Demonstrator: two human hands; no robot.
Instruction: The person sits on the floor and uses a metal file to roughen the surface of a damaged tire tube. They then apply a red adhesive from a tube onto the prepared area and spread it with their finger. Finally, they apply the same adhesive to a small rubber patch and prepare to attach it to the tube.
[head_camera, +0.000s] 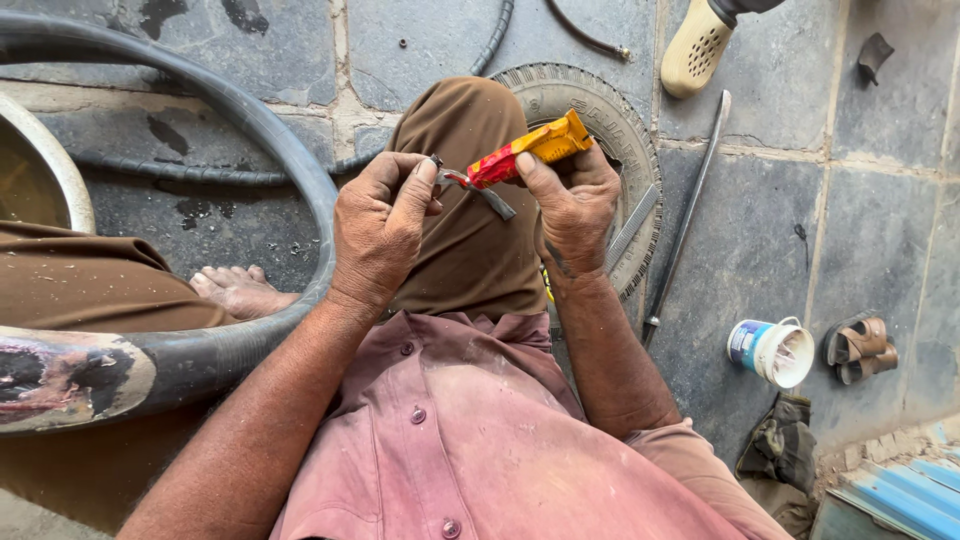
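Above a raised knee in brown trousers (462, 200), a crumpled red and yellow tube (520, 155) is held between the two hands. The right hand (572, 205) is closed around the tube's body, its fingers (530, 172) clenched on it, while the left hand (380, 225) is pinched at the tube's metal end, where a thin dark strip (492, 200) hangs down.

Underneath, a floor of large grey stone slabs (750, 240) is seen, stained and dusty, with pale joints between the slabs. A large black rubber inner tube (300, 170) is curved over the left thigh and round a bare foot (238, 290); a scraped, pinkish patch (60, 380) is shown on it near the left edge. A small grey treaded tyre (625, 130) is laid flat behind the knee, with a long metal lever (690, 215) lying just beside it. Further right, a tipped white tin (775, 350) and a brown sandal (860, 348) are set near each other. A cream perforated clog (695, 48) is seen at the top edge, and the rim of a metal basin (55, 160) at the far left.
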